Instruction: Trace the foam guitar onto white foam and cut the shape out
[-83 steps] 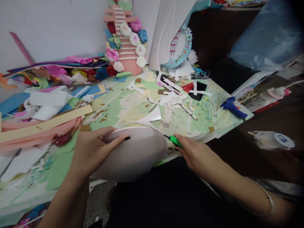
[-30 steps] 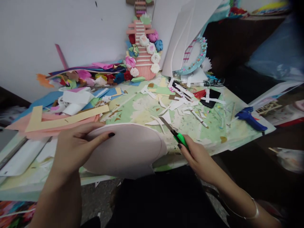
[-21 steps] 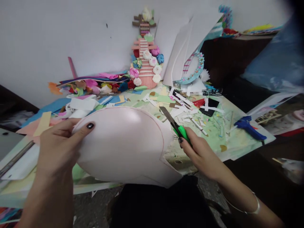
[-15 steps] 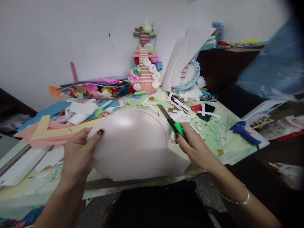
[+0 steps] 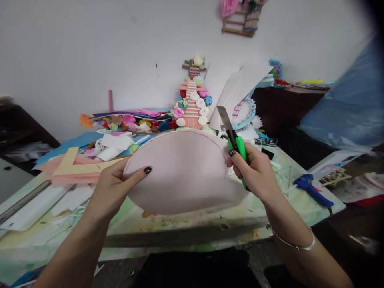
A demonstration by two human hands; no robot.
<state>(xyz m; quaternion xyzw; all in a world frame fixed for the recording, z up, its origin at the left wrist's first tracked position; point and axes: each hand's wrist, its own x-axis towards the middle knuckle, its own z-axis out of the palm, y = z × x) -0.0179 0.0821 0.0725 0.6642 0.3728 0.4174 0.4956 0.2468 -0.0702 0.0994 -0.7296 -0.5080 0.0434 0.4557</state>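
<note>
Pale pink sheet [image 5: 180, 172] is above the table [image 5: 192, 225]'s near edge, left hand [image 5: 115, 188] pinching its left side. Right hand [image 5: 255, 170] grips a green knife [image 5: 240, 147], blade raised. Judged: rounded far edge largely trimmed, near right part uncut.

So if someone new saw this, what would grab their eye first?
Probably the large pale sheet, held at its left edge by the left hand, mid-view. Next would come the bright green cutter in the right hand, its bare blade pointing up and leftward. Behind the sheet, a flower-trimmed pink model stands out against the plain wall.
</note>
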